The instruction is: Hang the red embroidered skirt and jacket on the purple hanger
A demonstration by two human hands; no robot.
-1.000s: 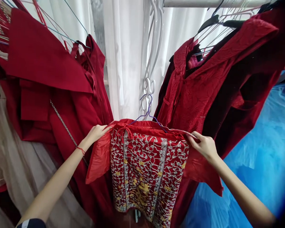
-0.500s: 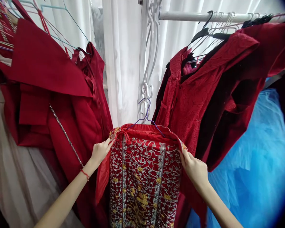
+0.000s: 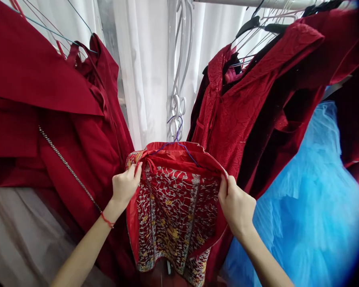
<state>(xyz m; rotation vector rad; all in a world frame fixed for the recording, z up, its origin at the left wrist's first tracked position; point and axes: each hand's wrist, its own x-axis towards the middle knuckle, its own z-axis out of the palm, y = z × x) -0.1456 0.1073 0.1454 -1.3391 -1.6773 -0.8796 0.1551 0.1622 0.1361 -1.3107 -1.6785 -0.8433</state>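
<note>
A red garment (image 3: 175, 207) with silver and gold embroidery hangs on a thin purple wire hanger (image 3: 179, 141), hooked on a white ornate metal stand (image 3: 179, 79). My left hand (image 3: 125, 186) is closed on the garment's left top edge; a red string circles that wrist. On the right top edge my right hand (image 3: 237, 205) is closed too. The two hands hold the waist opening apart, so the embroidered inside shows.
Dark red dresses (image 3: 48, 115) hang on wire hangers at the left, one with a beaded chain. Red textured and velvet garments (image 3: 257, 107) hang from a rail (image 3: 257, 3) at the upper right. Blue tulle (image 3: 314, 199) fills the right. White curtains (image 3: 143, 71) hang behind.
Both hands slid inward along the garment's top edge and gripped it, drawing the side panels in and pulling the opening apart. The view moved a little closer and leftward.
</note>
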